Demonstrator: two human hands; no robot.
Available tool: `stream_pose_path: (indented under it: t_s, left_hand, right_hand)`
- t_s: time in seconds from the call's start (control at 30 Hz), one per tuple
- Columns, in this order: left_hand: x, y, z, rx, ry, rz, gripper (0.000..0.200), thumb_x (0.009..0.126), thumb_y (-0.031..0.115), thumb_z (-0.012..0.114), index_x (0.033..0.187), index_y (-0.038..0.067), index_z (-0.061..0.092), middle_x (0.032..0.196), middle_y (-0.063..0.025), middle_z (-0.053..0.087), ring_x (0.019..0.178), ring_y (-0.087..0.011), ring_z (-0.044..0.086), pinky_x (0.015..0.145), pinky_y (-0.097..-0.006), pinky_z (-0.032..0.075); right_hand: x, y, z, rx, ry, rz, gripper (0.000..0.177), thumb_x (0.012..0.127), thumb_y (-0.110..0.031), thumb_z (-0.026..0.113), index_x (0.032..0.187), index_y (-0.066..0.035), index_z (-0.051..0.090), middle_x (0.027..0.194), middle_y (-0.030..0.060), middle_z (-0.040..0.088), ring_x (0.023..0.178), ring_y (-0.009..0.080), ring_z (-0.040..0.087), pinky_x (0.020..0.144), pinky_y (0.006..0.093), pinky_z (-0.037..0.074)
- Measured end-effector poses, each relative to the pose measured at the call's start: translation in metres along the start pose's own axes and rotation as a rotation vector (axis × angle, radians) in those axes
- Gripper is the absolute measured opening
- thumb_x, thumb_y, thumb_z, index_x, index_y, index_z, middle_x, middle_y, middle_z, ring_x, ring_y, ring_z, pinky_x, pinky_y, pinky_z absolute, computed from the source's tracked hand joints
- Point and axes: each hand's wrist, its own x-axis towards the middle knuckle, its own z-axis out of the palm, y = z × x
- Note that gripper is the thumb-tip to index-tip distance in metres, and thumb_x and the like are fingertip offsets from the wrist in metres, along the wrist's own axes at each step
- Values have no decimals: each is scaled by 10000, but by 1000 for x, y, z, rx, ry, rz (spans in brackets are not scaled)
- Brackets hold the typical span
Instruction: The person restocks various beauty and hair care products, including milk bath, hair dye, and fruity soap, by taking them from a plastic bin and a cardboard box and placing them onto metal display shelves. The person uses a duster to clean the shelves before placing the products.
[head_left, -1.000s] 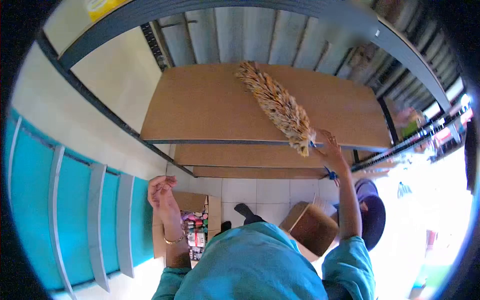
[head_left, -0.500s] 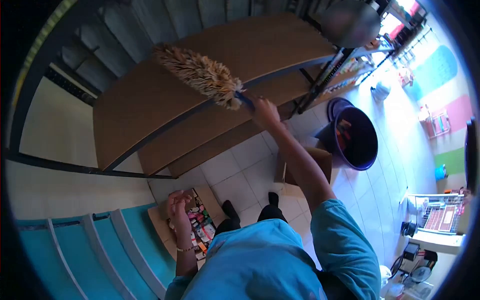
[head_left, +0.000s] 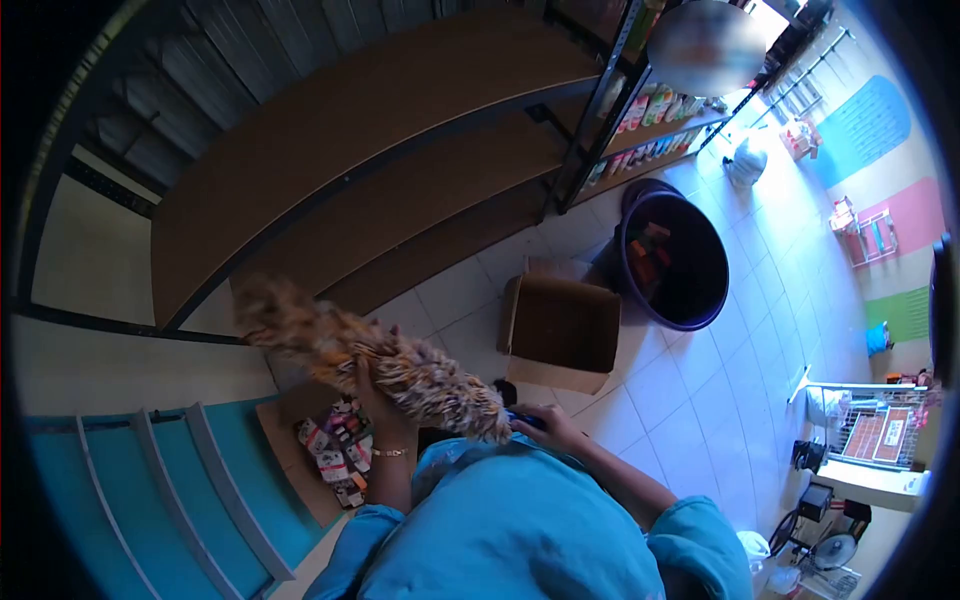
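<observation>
A fluffy tan and brown duster [head_left: 430, 388] lies slantwise in front of my body, its far tip blurred by motion. My right hand [head_left: 556, 432] is closed around its dark blue handle [head_left: 525, 419], close to my shirt. At the middle of the fluffy head, my left hand [head_left: 378, 402] grips the strands; some of its fingers are hidden behind them. Below the left hand stands an open carton [head_left: 285, 440] with small packaged goods [head_left: 340, 450] in it. The brown shelves [head_left: 400, 110] are beyond the duster.
An open cardboard box [head_left: 565, 325] stands on the tiled floor beside a large dark purple tub [head_left: 675, 265] with a few items inside. Bottles [head_left: 650, 108] line another shelf behind. A teal panel with grey slats [head_left: 150, 480] is at left, a white wire rack [head_left: 865, 425] at right.
My right hand has brought the duster down from the upper shelf to my body. My left hand has moved up from over the carton onto the fluffy head. The view has shifted.
</observation>
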Motion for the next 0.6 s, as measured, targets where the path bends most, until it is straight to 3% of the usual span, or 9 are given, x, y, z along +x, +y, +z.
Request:
stream_pose_path:
  t_s: [0.1, 0.13, 0.23, 0.33, 0.5, 0.6]
  left_hand:
    - [8, -30, -42, -210, 73, -72, 553, 830, 471, 376, 1213, 72, 360, 1186, -89, 426, 1061, -230, 434, 902, -380, 357]
    - [14, -36, -50, -51, -53, 49, 513, 829, 435, 413, 1186, 67, 386, 1166, -83, 445, 1026, -227, 462, 887, -384, 373]
    - [21, -35, -39, -216, 175, -148, 394, 832, 300, 477, 1135, 52, 439, 1088, -72, 516, 978, -220, 511, 823, -350, 426]
    - [41, -43, -57, -159, 171, -205, 392, 811, 285, 521, 1110, 38, 462, 1057, -77, 533, 966, -228, 516, 809, -366, 431]
    - [52, -36, -58, 234, 121, -122, 438, 786, 314, 562, 1109, 33, 468, 1047, -84, 538, 968, -224, 515, 815, -376, 425]
    - [59, -29, -46, 447, 175, -143, 454, 791, 317, 559, 1125, 26, 458, 1063, -92, 526, 975, -220, 508, 824, -371, 416]
  right_hand:
    - [-27, 21, -33, -37, 51, 17, 275, 781, -241, 566, 996, -70, 576, 828, 150, 610, 711, 300, 600, 658, 347, 481]
    - [-36, 27, -45, -101, 42, 29, 261, 776, -216, 574, 982, -55, 578, 833, 144, 611, 720, 291, 603, 656, 341, 483]
    - [-53, 36, -64, -218, 36, 45, 254, 775, -205, 576, 984, -60, 577, 836, 135, 613, 707, 287, 604, 636, 341, 483]
    - [-75, 39, -60, -239, 60, 99, 259, 780, -225, 568, 991, -76, 578, 831, 137, 613, 686, 291, 600, 619, 341, 481]
    - [-107, 49, -38, -202, 43, 244, 263, 779, -241, 559, 994, -92, 582, 830, 137, 611, 665, 291, 594, 608, 351, 474]
    - [-115, 62, -18, -225, 114, 218, 260, 769, -233, 566, 993, -103, 584, 810, 136, 610, 664, 293, 590, 615, 358, 469]
